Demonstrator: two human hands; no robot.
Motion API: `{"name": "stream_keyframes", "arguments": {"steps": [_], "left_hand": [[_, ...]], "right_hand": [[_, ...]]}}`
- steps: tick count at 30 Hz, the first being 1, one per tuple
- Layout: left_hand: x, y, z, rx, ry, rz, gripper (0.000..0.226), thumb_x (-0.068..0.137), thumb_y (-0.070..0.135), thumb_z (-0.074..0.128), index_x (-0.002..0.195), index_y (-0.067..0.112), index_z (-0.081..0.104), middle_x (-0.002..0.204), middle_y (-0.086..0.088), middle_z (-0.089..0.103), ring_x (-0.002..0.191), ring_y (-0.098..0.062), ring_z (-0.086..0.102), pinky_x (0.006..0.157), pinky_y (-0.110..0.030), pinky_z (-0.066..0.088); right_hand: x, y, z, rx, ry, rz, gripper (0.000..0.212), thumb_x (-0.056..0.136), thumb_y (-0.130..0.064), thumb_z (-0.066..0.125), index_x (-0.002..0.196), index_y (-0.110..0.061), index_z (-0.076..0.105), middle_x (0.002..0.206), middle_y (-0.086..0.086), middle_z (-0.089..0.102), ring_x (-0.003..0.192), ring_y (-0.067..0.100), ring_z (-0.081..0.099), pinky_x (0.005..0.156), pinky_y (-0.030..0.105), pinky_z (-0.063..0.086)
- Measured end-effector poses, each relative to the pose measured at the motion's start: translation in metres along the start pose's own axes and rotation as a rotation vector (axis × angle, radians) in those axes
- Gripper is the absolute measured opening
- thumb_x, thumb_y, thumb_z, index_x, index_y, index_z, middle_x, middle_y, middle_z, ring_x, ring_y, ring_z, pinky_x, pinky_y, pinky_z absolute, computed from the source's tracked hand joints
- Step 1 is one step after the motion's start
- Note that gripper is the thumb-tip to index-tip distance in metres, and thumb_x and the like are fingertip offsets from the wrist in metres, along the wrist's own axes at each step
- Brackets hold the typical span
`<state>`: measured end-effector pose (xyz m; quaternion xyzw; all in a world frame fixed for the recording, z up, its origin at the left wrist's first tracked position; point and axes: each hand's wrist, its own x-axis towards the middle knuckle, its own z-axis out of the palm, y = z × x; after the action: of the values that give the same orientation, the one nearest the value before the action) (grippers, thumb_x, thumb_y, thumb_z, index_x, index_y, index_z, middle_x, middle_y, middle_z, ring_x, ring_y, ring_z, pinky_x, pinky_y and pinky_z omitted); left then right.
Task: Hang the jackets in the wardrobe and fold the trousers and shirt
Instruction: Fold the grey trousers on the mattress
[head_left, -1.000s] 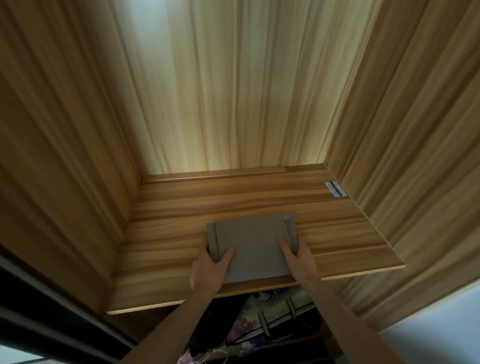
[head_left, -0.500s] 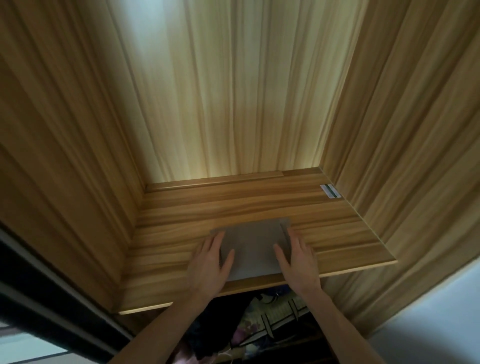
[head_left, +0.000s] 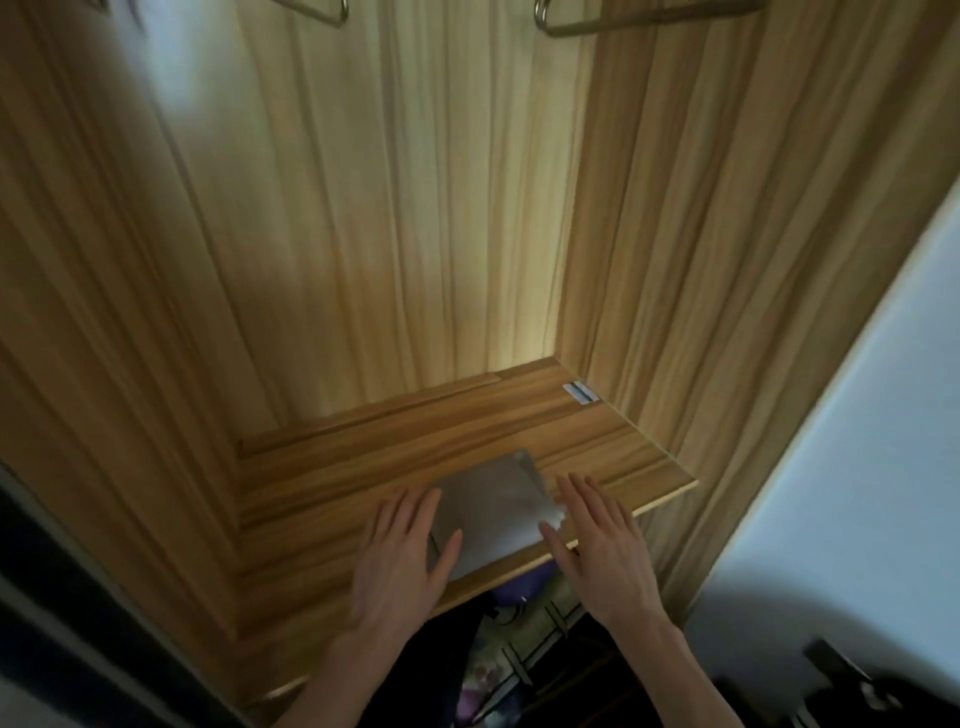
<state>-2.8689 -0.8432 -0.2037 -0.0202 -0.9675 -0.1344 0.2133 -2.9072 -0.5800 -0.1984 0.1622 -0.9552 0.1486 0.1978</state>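
While on shelf (head_left: 322, 499), folded garment (head_left: 493, 509) between hands (flat).

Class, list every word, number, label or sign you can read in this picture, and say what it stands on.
No text here can be read.
Small white and blue sticker at the back right corner of the wardrobe shelf: too small and blurred to read.
Folded grey garment: no visible print.

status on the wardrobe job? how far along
Done: one grey folded garment lies on the wardrobe shelf. In hand: nothing gripped; left hand and right hand are flat and open at its sides. Left: hangers at the top show no jackets in this view.
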Motion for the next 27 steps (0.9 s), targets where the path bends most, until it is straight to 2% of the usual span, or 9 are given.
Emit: {"name": "stream_keyframes", "arguments": {"steps": [5,11,14,18,23,27], "left_hand": [[-0.006,0.03,-0.011,-0.124,-0.042,0.13,0.063,0.101,0.057,0.041,0.144,0.015,0.058,0.144,-0.004,0.061,0.134,-0.025,0.054,0.112,-0.045,0.046],[-0.032,0.081,-0.012,-0.283,-0.091,0.333,0.054,0.102,0.053,0.045,0.14,0.018,0.057,0.137,0.001,0.062,0.13,-0.019,0.053,0.105,-0.038,0.05],[-0.046,0.108,-0.007,-0.309,-0.133,0.431,0.054,0.101,0.051,0.049,0.142,0.016,0.057,0.14,-0.001,0.062,0.135,-0.023,0.052,0.109,-0.044,0.047],[-0.07,0.154,-0.01,-0.359,-0.166,0.55,0.055,0.1,0.047,0.051,0.143,0.013,0.057,0.14,-0.005,0.062,0.133,-0.026,0.054,0.113,-0.044,0.044],[-0.116,0.224,-0.017,-0.507,-0.16,0.716,0.056,0.098,0.04,0.055,0.142,0.007,0.058,0.142,-0.011,0.061,0.135,-0.032,0.054,0.112,-0.049,0.045],[-0.164,0.276,-0.033,-0.566,-0.187,0.831,0.056,0.1,0.04,0.052,0.144,0.006,0.057,0.146,-0.013,0.059,0.139,-0.033,0.051,0.115,-0.052,0.043]], "right_hand": [[-0.039,-0.01,-0.033,-0.088,0.042,0.209,0.065,0.103,-0.059,0.049,0.15,-0.015,0.054,0.147,0.005,0.061,0.133,0.027,0.06,0.106,0.043,0.05],[-0.11,-0.016,-0.088,-0.186,0.09,0.385,0.069,0.105,-0.06,0.042,0.156,-0.014,0.046,0.154,0.006,0.055,0.145,0.027,0.05,0.118,0.043,0.042],[-0.153,-0.02,-0.114,-0.259,0.13,0.498,0.076,0.103,-0.067,0.035,0.157,-0.015,0.046,0.155,0.005,0.054,0.146,0.026,0.048,0.119,0.044,0.04],[-0.218,-0.02,-0.147,-0.375,0.171,0.633,0.072,0.104,-0.063,0.04,0.157,-0.014,0.045,0.157,0.004,0.052,0.151,0.024,0.042,0.124,0.045,0.034],[-0.303,-0.026,-0.191,-0.493,0.212,0.808,0.072,0.105,-0.062,0.038,0.159,-0.014,0.043,0.163,0.007,0.044,0.156,0.024,0.033,0.124,0.049,0.033],[-0.369,-0.039,-0.224,-0.576,0.207,0.956,0.073,0.105,-0.063,0.033,0.16,-0.016,0.04,0.165,0.005,0.041,0.157,0.024,0.03,0.128,0.045,0.025]]}}
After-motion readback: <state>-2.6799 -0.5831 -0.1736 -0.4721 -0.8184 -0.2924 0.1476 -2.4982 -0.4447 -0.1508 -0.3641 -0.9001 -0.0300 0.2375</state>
